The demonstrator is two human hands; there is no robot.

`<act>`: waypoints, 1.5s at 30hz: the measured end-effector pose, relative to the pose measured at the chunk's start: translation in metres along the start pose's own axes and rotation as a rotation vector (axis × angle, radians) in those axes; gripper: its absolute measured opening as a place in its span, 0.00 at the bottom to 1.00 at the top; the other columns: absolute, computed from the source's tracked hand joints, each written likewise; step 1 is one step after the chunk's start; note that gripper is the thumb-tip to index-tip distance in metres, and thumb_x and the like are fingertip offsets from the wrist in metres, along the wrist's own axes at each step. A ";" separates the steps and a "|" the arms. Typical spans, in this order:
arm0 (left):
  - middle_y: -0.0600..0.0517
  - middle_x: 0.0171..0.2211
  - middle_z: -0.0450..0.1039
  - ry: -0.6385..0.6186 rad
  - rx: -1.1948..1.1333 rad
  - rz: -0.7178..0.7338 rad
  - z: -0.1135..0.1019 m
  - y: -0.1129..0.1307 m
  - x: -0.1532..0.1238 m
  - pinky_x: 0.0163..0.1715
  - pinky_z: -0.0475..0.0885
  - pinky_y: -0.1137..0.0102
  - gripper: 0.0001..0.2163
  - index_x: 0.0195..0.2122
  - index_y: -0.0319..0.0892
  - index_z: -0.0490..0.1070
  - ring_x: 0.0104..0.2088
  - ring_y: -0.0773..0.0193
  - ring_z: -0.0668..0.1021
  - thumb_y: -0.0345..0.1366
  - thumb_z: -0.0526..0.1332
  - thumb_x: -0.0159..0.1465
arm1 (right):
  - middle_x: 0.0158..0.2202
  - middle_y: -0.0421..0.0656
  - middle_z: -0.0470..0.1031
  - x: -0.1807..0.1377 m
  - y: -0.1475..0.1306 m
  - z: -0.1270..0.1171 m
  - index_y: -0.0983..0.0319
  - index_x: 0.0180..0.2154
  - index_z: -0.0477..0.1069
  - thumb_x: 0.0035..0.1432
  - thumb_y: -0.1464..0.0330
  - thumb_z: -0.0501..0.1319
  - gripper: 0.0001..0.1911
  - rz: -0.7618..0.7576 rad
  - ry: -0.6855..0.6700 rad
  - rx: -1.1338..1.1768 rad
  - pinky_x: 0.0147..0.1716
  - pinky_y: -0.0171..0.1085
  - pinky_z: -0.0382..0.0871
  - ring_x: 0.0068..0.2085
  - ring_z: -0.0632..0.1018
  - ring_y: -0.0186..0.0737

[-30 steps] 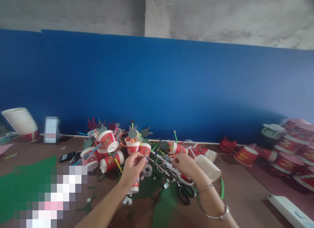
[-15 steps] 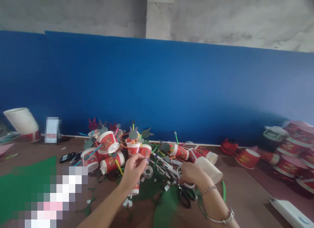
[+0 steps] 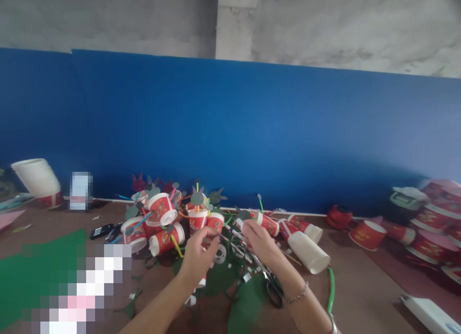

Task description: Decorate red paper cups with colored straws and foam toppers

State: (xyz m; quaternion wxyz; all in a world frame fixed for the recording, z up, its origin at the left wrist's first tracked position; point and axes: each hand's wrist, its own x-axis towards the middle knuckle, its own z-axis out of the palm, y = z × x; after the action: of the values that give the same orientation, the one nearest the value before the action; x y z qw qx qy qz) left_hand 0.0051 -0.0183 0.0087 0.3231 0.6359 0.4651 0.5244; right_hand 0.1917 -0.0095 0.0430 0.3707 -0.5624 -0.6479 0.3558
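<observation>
My left hand [image 3: 200, 255] is pinched closed in front of the paper cups, with something thin and dark at its fingertips that I cannot make out. To its right, my right hand [image 3: 260, 243] has its fingers closed on a small white piece [image 3: 239, 222], which pokes out past the fingertips. Below the right hand lie black-handled scissors [image 3: 274, 294], partly hidden by the wrist. A tape roll [image 3: 220, 253] rests between the hands among white scraps [image 3: 247, 277]. Just beyond the left hand stands a red cup [image 3: 197, 220] with a grey eared cut-out [image 3: 197, 198] on a yellow straw.
Red cups with straws [image 3: 167, 239] are heaped behind my left hand. Stacked white cups [image 3: 309, 252] lie to the right. Green sheets [image 3: 248, 300] cover part of the brown table [image 3: 360, 295]. A white tool [image 3: 428, 311] sits at front right; a blue panel [image 3: 230, 132] rises behind.
My right hand has moved left and up from beside the scissors, and a white piece now shows at its fingertips. The left hand stays nearly in place, still pinched.
</observation>
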 end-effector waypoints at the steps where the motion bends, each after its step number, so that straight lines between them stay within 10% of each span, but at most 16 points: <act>1: 0.49 0.34 0.77 0.019 0.064 0.061 0.000 0.001 -0.001 0.26 0.71 0.72 0.05 0.31 0.41 0.71 0.26 0.65 0.76 0.36 0.58 0.59 | 0.18 0.33 0.61 -0.001 0.000 0.007 0.60 0.32 0.64 0.60 0.66 0.48 0.09 -0.003 -0.050 0.062 0.22 0.31 0.58 0.20 0.65 0.32; 10: 0.44 0.51 0.73 -0.104 0.376 0.509 0.002 0.009 -0.012 0.51 0.70 0.59 0.04 0.32 0.43 0.68 0.53 0.55 0.72 0.28 0.56 0.59 | 0.30 0.40 0.73 -0.003 0.006 0.024 0.61 0.36 0.69 0.58 0.70 0.52 0.08 -0.225 -0.195 0.037 0.35 0.36 0.65 0.34 0.74 0.39; 30: 0.50 0.29 0.72 -0.058 0.159 0.260 0.003 0.014 -0.008 0.35 0.72 0.65 0.04 0.28 0.43 0.66 0.33 0.60 0.75 0.32 0.55 0.60 | 0.27 0.41 0.72 -0.013 -0.008 0.023 0.60 0.34 0.68 0.61 0.72 0.49 0.10 -0.249 -0.175 -0.208 0.30 0.34 0.61 0.30 0.72 0.38; 37: 0.44 0.50 0.72 -0.109 0.283 0.399 0.003 0.010 -0.012 0.50 0.69 0.59 0.04 0.31 0.43 0.68 0.52 0.54 0.73 0.29 0.56 0.59 | 0.26 0.40 0.70 -0.012 -0.008 0.019 0.60 0.33 0.65 0.62 0.72 0.48 0.09 -0.246 -0.193 -0.167 0.29 0.34 0.61 0.29 0.72 0.37; 45: 0.46 0.40 0.75 -0.095 0.241 0.435 0.007 0.011 -0.014 0.43 0.71 0.63 0.04 0.30 0.43 0.67 0.43 0.57 0.76 0.28 0.56 0.59 | 0.25 0.39 0.68 -0.011 -0.006 0.021 0.60 0.30 0.63 0.61 0.72 0.48 0.10 -0.264 -0.193 -0.192 0.29 0.34 0.60 0.28 0.71 0.36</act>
State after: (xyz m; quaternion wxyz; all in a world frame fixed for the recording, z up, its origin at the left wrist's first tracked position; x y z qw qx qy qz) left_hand 0.0141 -0.0348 0.0114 0.1459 0.7788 0.3609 0.4919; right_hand 0.1720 -0.0224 0.0375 0.2947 -0.4686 -0.7796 0.2928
